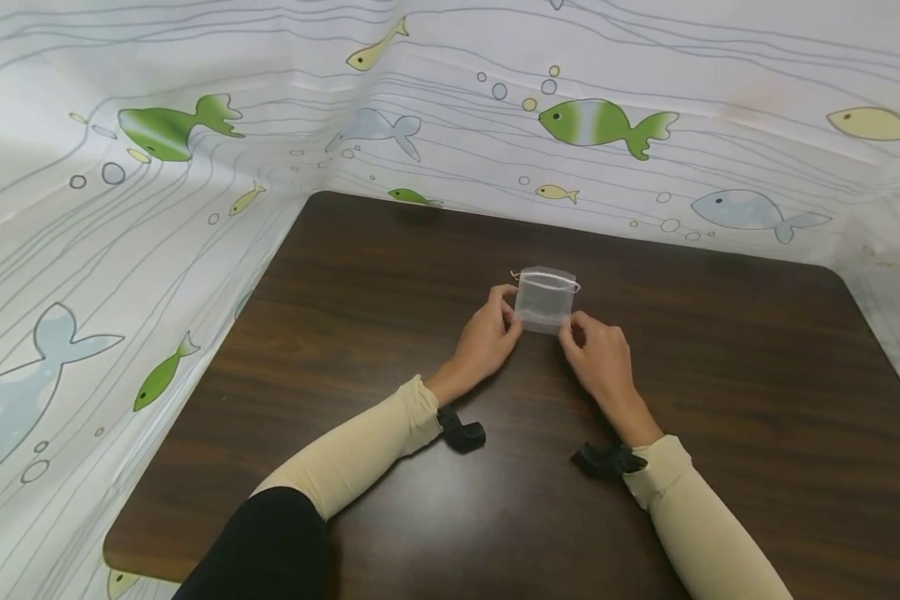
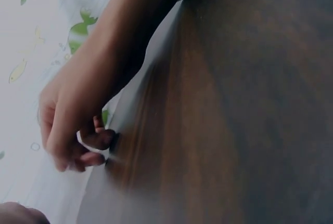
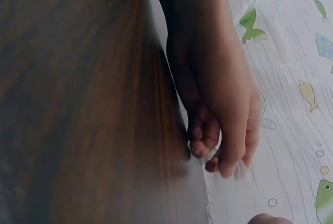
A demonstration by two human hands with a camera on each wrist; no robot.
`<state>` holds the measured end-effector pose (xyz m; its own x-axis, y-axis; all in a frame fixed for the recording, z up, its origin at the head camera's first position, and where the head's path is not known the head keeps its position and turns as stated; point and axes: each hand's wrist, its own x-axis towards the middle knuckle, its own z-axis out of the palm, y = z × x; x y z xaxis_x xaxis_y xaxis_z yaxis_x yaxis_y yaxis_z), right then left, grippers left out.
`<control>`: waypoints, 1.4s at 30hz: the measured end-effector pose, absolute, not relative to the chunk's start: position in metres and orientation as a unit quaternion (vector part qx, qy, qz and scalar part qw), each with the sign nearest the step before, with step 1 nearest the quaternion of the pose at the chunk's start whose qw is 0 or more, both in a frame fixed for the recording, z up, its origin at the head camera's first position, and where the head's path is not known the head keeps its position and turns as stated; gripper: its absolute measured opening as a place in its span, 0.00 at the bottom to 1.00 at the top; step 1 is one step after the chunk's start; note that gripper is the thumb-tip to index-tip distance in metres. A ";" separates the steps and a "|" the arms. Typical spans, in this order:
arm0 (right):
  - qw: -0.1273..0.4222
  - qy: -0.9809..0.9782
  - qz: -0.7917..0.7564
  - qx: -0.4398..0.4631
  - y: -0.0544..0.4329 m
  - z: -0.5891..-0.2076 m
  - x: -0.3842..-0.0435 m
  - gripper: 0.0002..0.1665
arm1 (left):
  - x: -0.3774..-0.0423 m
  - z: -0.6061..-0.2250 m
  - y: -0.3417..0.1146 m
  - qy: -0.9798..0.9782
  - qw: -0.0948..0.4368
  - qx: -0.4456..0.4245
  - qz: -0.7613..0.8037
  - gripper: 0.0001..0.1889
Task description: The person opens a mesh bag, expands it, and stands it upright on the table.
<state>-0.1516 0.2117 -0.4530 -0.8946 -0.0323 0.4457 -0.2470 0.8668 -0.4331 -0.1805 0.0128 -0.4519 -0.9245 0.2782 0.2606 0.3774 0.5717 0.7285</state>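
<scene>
A small sheer white drawstring pouch (image 1: pixel 545 302) is held up over the table, its corded mouth at the top and a cord loop out at each side. My left hand (image 1: pixel 486 337) pinches its lower left corner between thumb and fingers. At the opposite lower corner, my right hand (image 1: pixel 602 354) pinches the fabric too. The left wrist view shows the left hand (image 2: pixel 78 102) with bent fingers, but the pouch is hard to make out there. Some sheer fabric shows at the fingertips of the right hand (image 3: pixel 223 89) in the right wrist view.
Beneath both hands spreads a dark wooden table (image 1: pixel 390 275) with rounded corners. A white curtain (image 1: pixel 465 125) printed with fish surrounds its back and sides. Black wrist mounts (image 1: pixel 461 431) sit over the cream sleeves (image 1: pixel 360 446).
</scene>
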 end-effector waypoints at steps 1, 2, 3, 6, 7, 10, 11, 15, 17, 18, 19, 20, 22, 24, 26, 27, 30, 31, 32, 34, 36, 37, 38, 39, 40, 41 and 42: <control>0.216 -0.943 0.242 0.078 0.211 -0.453 -0.151 0.12 | -0.181 -0.451 0.012 -0.890 0.063 -0.181 -0.415 0.26; 0.213 -0.945 0.236 0.082 0.210 -0.453 -0.151 0.13 | -0.181 -0.451 0.011 -0.895 0.069 -0.178 -0.404 0.27; 0.209 -0.947 0.228 0.088 0.210 -0.453 -0.151 0.13 | -0.181 -0.451 0.010 -0.899 0.074 -0.174 -0.395 0.27; 0.197 -0.954 0.203 0.099 0.208 -0.452 -0.150 0.14 | -0.182 -0.450 0.008 -0.909 0.081 -0.173 -0.371 0.28; 0.193 -0.956 0.196 0.101 0.207 -0.452 -0.150 0.15 | -0.182 -0.450 0.008 -0.912 0.081 -0.176 -0.363 0.29; 0.190 -0.960 0.181 0.097 0.207 -0.451 -0.149 0.16 | -0.183 -0.450 0.008 -0.922 0.080 -0.185 -0.331 0.28; 0.191 -0.961 0.178 0.096 0.208 -0.451 -0.149 0.16 | -0.183 -0.450 0.008 -0.925 0.079 -0.189 -0.319 0.28; 0.188 -0.963 0.160 0.112 0.212 -0.451 -0.151 0.17 | -0.184 -0.449 0.007 -0.934 0.065 -0.205 -0.285 0.27; 0.169 -0.965 0.153 0.129 0.217 -0.448 -0.152 0.15 | -0.185 -0.447 0.006 -0.934 0.045 -0.210 -0.287 0.29; 0.150 -0.967 0.155 0.135 0.220 -0.447 -0.153 0.14 | -0.185 -0.446 0.005 -0.932 0.029 -0.209 -0.295 0.30; 0.125 -0.969 0.161 0.139 0.224 -0.444 -0.153 0.14 | -0.186 -0.444 0.005 -0.929 0.010 -0.205 -0.308 0.32; 0.096 -0.971 0.169 0.140 0.227 -0.442 -0.153 0.15 | -0.186 -0.442 0.004 -0.924 -0.011 -0.198 -0.327 0.33; 0.034 -0.971 0.198 0.131 0.234 -0.437 -0.154 0.19 | -0.189 -0.438 0.003 -0.911 -0.048 -0.173 -0.371 0.34; -0.010 -0.967 0.233 0.105 0.239 -0.432 -0.154 0.25 | -0.191 -0.435 0.000 -0.896 -0.074 -0.142 -0.414 0.33; -0.019 -0.962 0.261 0.080 0.241 -0.431 -0.155 0.31 | -0.195 -0.433 -0.004 -0.886 -0.081 -0.123 -0.440 0.31; -0.014 -0.959 0.275 0.069 0.242 -0.431 -0.155 0.33 | -0.197 -0.432 -0.006 -0.884 -0.081 -0.119 -0.444 0.29; 0.009 -0.949 0.312 0.047 0.240 -0.435 -0.155 0.34 | -0.202 -0.432 -0.014 -0.884 -0.075 -0.119 -0.446 0.24; 0.011 -0.945 0.323 0.047 0.239 -0.436 -0.155 0.34 | -0.203 -0.432 -0.016 -0.883 -0.074 -0.120 -0.448 0.22; 0.009 -0.941 0.334 0.047 0.238 -0.437 -0.156 0.33 | -0.204 -0.432 -0.018 -0.881 -0.074 -0.123 -0.451 0.20; 0.002 -0.934 0.353 0.051 0.235 -0.438 -0.156 0.33 | -0.206 -0.432 -0.021 -0.876 -0.073 -0.130 -0.460 0.16; -0.009 -0.928 0.369 0.055 0.233 -0.439 -0.157 0.32 | -0.207 -0.432 -0.023 -0.870 -0.073 -0.139 -0.467 0.14; -0.012 -0.925 0.376 0.057 0.233 -0.439 -0.158 0.32 | -0.208 -0.433 -0.023 -0.868 -0.072 -0.145 -0.469 0.13; -0.014 -0.923 0.381 0.056 0.233 -0.440 -0.159 0.32 | -0.208 -0.434 -0.022 -0.868 -0.069 -0.152 -0.467 0.12; -0.014 -0.921 0.386 0.055 0.233 -0.441 -0.160 0.31 | -0.209 -0.435 -0.022 -0.867 -0.065 -0.159 -0.467 0.12; -0.012 -0.918 0.393 0.054 0.233 -0.442 -0.161 0.29 | -0.209 -0.437 -0.022 -0.867 -0.061 -0.164 -0.467 0.11; -0.007 -0.914 0.401 0.052 0.233 -0.444 -0.161 0.28 | -0.209 -0.438 -0.021 -0.865 -0.055 -0.168 -0.469 0.11; 0.001 -0.910 0.411 0.049 0.233 -0.445 -0.161 0.26 | -0.210 -0.441 -0.021 -0.862 -0.047 -0.171 -0.474 0.10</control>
<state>-0.1615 0.2335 -0.4452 -0.9952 -0.0880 0.0428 -0.0903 0.6572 -0.7483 -0.2096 -0.0210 -0.4406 -0.9371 0.3394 0.0811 0.2504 0.4922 0.8337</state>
